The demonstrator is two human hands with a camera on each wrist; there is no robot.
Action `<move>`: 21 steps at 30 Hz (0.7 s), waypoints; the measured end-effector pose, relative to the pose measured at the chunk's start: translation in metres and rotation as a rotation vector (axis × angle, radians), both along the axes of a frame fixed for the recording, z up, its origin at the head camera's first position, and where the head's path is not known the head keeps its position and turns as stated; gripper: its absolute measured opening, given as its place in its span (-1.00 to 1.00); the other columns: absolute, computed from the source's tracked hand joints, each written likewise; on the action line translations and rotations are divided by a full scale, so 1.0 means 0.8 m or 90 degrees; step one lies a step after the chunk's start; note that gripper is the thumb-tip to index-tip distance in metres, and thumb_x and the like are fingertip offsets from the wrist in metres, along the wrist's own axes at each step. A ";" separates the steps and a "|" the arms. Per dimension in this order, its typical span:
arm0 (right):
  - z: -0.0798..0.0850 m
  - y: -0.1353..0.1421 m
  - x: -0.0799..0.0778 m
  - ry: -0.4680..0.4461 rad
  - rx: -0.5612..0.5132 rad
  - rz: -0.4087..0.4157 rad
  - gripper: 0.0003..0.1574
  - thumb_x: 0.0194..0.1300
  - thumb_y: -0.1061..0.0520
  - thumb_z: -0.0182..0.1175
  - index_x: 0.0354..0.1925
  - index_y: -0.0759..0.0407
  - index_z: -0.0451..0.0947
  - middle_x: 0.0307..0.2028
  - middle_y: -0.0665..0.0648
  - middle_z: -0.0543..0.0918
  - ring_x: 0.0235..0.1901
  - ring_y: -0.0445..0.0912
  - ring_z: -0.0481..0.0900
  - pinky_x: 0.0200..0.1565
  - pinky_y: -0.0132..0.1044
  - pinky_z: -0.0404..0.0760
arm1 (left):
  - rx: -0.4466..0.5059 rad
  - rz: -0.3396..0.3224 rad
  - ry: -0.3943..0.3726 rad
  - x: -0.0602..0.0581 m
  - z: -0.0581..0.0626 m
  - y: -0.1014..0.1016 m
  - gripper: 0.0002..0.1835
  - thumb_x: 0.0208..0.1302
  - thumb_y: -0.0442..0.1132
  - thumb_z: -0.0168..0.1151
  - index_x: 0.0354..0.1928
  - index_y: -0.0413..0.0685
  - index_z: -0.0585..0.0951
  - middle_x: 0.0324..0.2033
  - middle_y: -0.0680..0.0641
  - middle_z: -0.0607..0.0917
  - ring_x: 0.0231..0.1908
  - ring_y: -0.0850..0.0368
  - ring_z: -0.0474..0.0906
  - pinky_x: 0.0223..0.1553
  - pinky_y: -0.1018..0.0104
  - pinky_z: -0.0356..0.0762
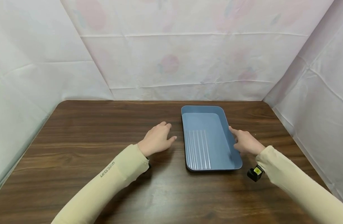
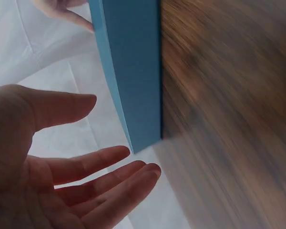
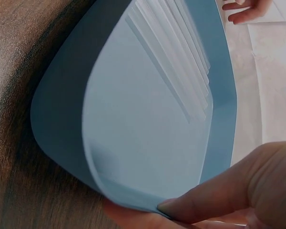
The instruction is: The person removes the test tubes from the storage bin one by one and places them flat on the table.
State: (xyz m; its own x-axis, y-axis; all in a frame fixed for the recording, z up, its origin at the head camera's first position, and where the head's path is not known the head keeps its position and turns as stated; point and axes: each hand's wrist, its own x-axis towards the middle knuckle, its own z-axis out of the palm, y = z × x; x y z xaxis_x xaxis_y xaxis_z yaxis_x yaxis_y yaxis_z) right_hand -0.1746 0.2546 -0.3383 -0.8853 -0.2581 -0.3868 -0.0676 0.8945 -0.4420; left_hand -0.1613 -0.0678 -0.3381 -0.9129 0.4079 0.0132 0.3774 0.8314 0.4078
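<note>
The blue tray (image 1: 199, 121) lies between the two hands on the wood-grained table (image 1: 76, 130), right of its middle, with one short end near the table's far edge and its long sides running roughly towards the person. From where I stand, the right hand (image 1: 247, 141) is at the tray's right long side, pinching the rim, thumb over the top and fingers against the outer wall. The left hand (image 1: 157, 138) is off the other long side, just beside it without touching, fingers loosely spread, thumb pointing at the tray wall. Inside, along the left wall and down into the near left corner, lie clear ribbed strips (image 1: 198, 149); the glare is strong, so they may be separate pieces or one moulded sheet. Pale cloth (image 1: 171, 62) hangs behind the table's far edge.
</note>
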 end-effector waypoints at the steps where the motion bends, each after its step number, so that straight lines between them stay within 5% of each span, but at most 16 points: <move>1: 0.000 0.000 0.000 0.000 0.000 0.000 -0.02 0.06 0.53 -0.06 0.44 0.47 -0.17 -0.17 0.44 0.47 -0.76 -0.19 0.30 -0.62 -0.30 0.58 | 0.008 -0.004 -0.005 -0.001 0.002 0.004 -0.55 0.30 -0.15 0.22 0.08 -0.38 0.51 -0.11 -0.27 0.59 -0.17 -0.11 0.58 -0.15 0.10 0.61; 14: -0.001 0.001 0.001 0.006 -0.002 -0.001 -0.04 0.09 0.49 -0.06 0.44 0.48 -0.18 -0.18 0.43 0.48 -0.74 -0.17 0.36 -0.61 -0.31 0.58 | 0.084 -0.043 -0.080 -0.020 0.025 0.056 -0.58 0.27 -0.28 0.21 0.09 -0.43 0.49 0.03 -0.32 0.58 0.07 -0.15 0.53 0.08 0.08 0.56; 18: -0.001 -0.001 0.001 0.010 0.002 0.002 -0.04 0.09 0.49 -0.07 0.44 0.47 -0.17 -0.16 0.44 0.49 -0.75 -0.17 0.37 -0.61 -0.31 0.57 | 0.083 -0.064 -0.130 -0.016 0.029 0.073 -0.92 0.19 -0.39 0.17 -0.36 -0.32 0.53 -0.45 -0.14 0.55 -0.50 0.09 0.46 -0.46 0.34 0.50; 21: 0.000 0.000 0.001 0.013 0.007 0.000 -0.04 0.08 0.49 -0.07 0.44 0.47 -0.16 -0.20 0.40 0.49 -0.77 -0.16 0.40 -0.63 -0.31 0.56 | 0.082 -0.060 -0.156 -0.011 0.030 0.085 -0.66 0.08 -0.50 0.10 -0.68 -0.07 0.23 -0.70 0.04 0.15 -0.67 0.20 0.01 -0.66 0.42 0.04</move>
